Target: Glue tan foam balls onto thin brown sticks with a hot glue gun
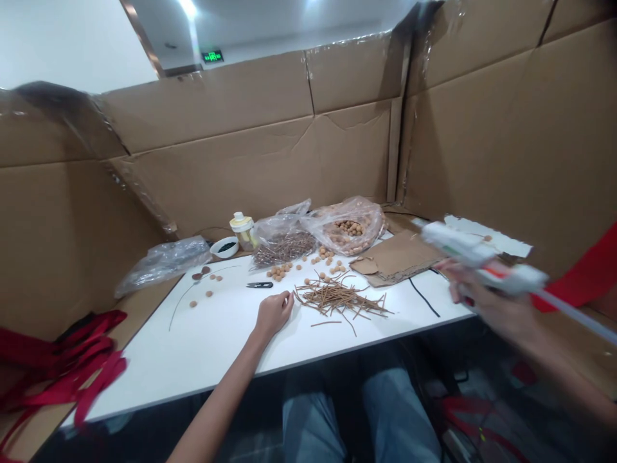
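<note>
A white table [159, 366] fills the lower middle of the frame, with a clear plastic bag of round wooden beads [347, 226] at its far edge, the beads partly hidden by the plastic. At far right, the blurred right hand [486, 296] grips a white hot glue gun [482, 257]. The left hand [274, 313] rests loosely curled just beside a loose pile of thin brown sticks [337, 299], and its palm is hidden.

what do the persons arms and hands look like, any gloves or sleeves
No gloves: the left hand and right hand are both bare. The left forearm and right forearm are bare too, with no sleeve in view. The left wrist shows no watch or band; the right hand is too blurred for fine detail.
</note>
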Available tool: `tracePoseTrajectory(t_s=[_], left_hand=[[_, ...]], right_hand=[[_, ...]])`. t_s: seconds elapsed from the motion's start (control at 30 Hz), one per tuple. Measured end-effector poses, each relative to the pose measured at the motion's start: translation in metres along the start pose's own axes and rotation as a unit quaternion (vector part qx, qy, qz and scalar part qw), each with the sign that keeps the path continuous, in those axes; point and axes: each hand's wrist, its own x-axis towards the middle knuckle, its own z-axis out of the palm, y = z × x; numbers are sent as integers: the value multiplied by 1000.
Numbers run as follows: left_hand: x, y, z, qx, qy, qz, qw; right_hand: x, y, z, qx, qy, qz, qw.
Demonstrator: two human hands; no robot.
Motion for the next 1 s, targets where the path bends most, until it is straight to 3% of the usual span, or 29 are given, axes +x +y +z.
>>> tracePoseTrajectory(t_s=[0.07, 0.17, 0.27, 0.37, 0.63, 0.8, 1.0], left_hand=[[-1, 0, 0, 3, -4, -3, 1000], [-2, 1, 0, 6, -9, -4, 1000], [-2, 2, 0, 6, -8, -5, 1000], [-1, 2, 0, 5, -5, -6, 1000], [-1, 3, -1, 6, -12, -8, 1000], [-2, 3, -1, 8, -21, -14, 1000], [-1, 3, -2, 10, -26, -13, 1000]], right_hand=[[-6, 0, -2, -3, 25, 6, 1000], [-7, 11, 1, -40, -9, 61, 997], [2, 26, 6, -111, 7, 107, 988], [20, 34, 11, -170, 25, 98, 980], [83, 25, 12, -260, -157, 24, 953], [112, 20, 12, -267, -210, 51, 939], [120, 29, 17, -256, -247, 72, 932]])
